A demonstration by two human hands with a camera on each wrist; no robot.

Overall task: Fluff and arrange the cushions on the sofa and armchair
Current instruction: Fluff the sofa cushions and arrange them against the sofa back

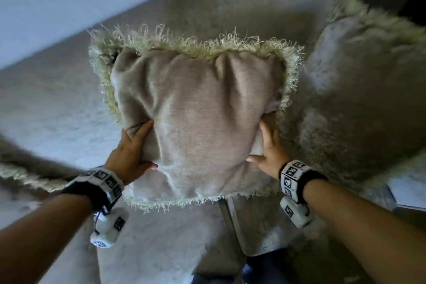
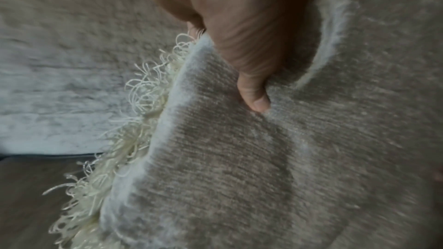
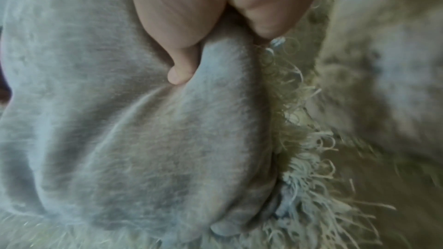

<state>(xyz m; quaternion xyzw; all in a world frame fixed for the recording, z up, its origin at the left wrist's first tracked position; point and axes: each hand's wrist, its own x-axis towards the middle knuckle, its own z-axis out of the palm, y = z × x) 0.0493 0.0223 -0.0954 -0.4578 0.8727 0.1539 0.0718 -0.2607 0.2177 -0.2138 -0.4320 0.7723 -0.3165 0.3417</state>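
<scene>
Home living room: plush sofa (image 1: 230,7), fringed cushions (image 1: 196,110).

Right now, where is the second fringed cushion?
In the head view, the second beige fringed cushion leans on the sofa, right of the held beige fringed cushion.

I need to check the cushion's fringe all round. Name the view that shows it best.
The head view: the cushion shows whole, with its fringe on every edge. Each wrist view shows only one fringed side, beside the left hand or the right hand.
</scene>
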